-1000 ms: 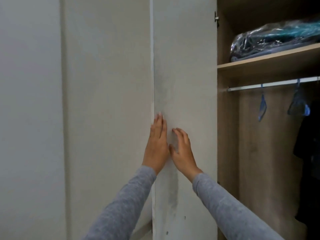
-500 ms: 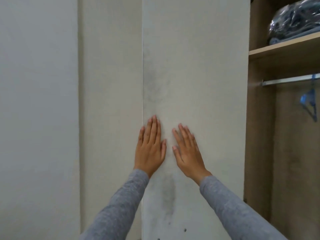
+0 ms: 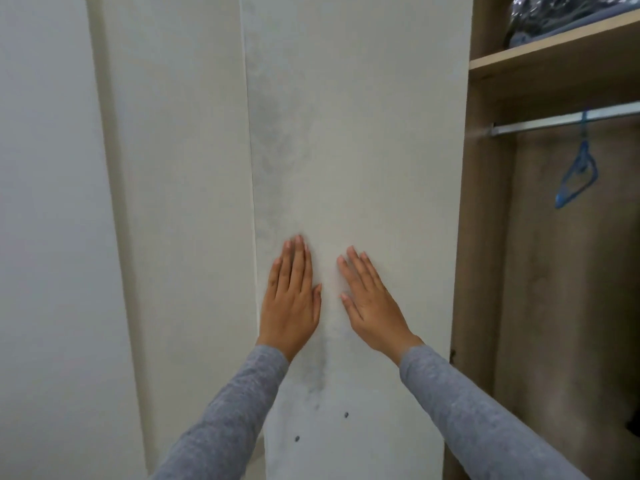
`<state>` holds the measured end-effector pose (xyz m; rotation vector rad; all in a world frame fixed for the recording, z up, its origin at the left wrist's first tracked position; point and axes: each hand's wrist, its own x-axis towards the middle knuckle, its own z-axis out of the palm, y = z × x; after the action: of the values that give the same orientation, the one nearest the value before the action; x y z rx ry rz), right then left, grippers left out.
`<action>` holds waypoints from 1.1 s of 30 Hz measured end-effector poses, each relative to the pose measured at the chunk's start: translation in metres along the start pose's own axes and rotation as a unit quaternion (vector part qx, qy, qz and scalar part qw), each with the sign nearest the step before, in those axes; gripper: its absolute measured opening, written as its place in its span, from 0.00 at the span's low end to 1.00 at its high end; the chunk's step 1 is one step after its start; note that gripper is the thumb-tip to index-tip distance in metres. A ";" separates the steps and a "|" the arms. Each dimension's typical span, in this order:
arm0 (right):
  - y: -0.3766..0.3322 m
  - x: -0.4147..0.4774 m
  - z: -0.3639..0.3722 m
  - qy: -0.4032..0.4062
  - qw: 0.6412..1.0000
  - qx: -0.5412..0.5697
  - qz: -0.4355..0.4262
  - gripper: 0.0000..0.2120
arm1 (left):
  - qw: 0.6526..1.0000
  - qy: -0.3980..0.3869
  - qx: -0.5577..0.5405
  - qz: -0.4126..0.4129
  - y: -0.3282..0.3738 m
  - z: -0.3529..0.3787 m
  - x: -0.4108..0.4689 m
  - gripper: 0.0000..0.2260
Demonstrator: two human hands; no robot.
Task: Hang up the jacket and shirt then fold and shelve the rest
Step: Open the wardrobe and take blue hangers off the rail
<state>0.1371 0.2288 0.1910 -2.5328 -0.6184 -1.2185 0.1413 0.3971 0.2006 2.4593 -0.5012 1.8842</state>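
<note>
- Plastic-wrapped bundle (image 3: 554,15) on wooden shelf (image 3: 554,53), top right: cut off by frame, contents unclear.
- Thin blue hanger (image 3: 578,174) hangs on metal rail (image 3: 554,123), right.
- On smudged white door (image 3: 356,133): left hand (image 3: 291,303) and right hand (image 3: 372,306), fingers straight, palms flat, just apart.

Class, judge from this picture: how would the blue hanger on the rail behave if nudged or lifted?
The blue hanger looks thin and open-framed, so probably light. It hangs from the rail by its hook alone, so a nudge would likely swing it.
</note>
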 end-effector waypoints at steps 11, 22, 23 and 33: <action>0.096 -0.108 -0.165 -0.035 0.972 -0.175 0.151 0.26 | 0.926 -0.138 -0.350 -0.024 0.210 0.022 -0.017 0.26; 0.174 -0.206 -0.347 -0.103 0.834 -0.498 0.214 0.24 | 0.693 -0.192 -0.689 0.090 0.490 -0.067 0.007 0.26; 0.180 -0.208 -0.356 -0.127 0.813 -0.528 0.210 0.24 | 0.666 -0.206 -0.712 0.078 0.505 -0.072 0.011 0.28; 0.196 -0.211 -0.364 -0.247 0.669 -0.673 0.195 0.12 | 0.522 -0.339 -0.780 -0.067 0.547 -0.080 0.013 0.15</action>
<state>-0.1324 -0.1464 0.2382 -3.8154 1.2972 -0.8548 -0.0688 -0.1097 0.1311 1.4435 -1.1598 -0.1776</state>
